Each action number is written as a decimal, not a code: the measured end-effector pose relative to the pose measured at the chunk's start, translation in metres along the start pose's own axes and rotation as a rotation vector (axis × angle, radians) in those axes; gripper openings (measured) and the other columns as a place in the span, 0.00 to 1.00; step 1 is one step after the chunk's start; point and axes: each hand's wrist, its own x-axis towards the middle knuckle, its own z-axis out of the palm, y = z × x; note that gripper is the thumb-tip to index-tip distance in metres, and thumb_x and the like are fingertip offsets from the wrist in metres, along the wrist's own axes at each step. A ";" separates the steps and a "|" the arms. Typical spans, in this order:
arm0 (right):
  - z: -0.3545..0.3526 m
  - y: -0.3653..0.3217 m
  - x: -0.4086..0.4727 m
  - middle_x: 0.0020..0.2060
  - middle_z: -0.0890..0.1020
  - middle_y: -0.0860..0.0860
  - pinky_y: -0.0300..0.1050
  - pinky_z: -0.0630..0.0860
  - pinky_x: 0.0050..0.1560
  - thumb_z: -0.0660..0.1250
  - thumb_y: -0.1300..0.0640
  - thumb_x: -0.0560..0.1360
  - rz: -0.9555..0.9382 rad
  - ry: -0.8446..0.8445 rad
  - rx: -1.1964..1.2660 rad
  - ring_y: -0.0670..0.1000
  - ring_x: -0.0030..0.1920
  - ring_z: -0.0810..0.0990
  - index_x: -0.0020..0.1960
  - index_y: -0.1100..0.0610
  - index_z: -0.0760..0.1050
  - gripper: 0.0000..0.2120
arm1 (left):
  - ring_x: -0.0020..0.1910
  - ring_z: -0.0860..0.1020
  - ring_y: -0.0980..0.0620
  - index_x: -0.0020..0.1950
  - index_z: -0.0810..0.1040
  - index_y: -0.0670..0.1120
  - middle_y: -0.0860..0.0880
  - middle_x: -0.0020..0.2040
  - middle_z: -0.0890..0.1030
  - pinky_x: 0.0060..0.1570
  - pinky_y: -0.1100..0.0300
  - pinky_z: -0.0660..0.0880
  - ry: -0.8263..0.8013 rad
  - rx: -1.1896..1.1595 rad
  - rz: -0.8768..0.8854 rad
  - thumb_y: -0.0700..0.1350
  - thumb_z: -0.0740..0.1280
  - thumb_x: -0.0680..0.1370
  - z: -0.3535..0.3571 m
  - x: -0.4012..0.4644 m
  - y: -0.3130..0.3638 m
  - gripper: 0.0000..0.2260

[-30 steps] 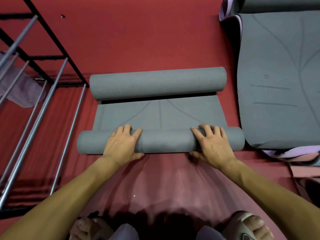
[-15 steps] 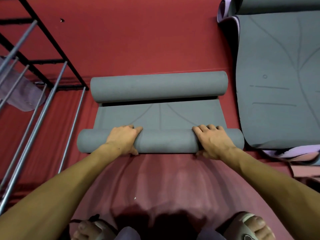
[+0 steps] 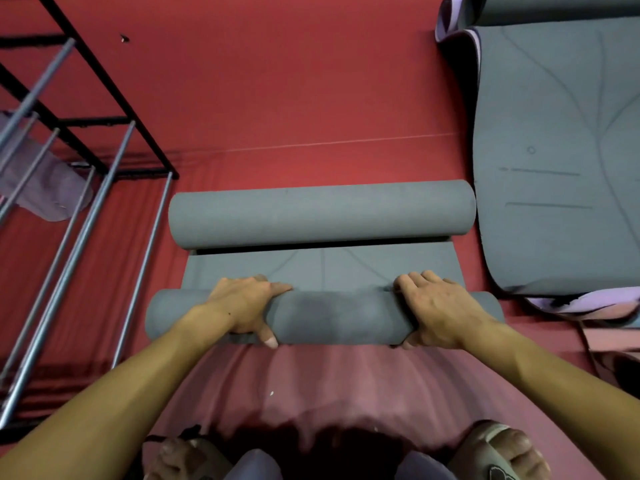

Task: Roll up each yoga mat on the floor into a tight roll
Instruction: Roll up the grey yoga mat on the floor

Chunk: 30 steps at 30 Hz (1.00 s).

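Red floor (image 3: pixel 311 81) all around, smooth with a wrinkled patch close to you. Flat grey mat (image 3: pixel 554 150) lies to your right, faint lines pressed into it. Your mat (image 3: pixel 322 268) is matte grey foam, curled into a fat tube at each end with a short flat strip between. Your left hand (image 3: pixel 242 306) and right hand (image 3: pixel 436 310) both wrap over the near roll (image 3: pixel 336 317), fingers curled on top, thumbs tucked underneath.
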 end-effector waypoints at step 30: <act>-0.011 -0.008 0.010 0.62 0.75 0.49 0.51 0.77 0.52 0.76 0.34 0.69 0.033 0.176 0.078 0.55 0.57 0.73 0.75 0.51 0.66 0.43 | 0.63 0.75 0.47 0.75 0.66 0.59 0.52 0.63 0.75 0.55 0.49 0.74 0.370 0.036 -0.022 0.55 0.71 0.78 -0.004 -0.003 0.010 0.27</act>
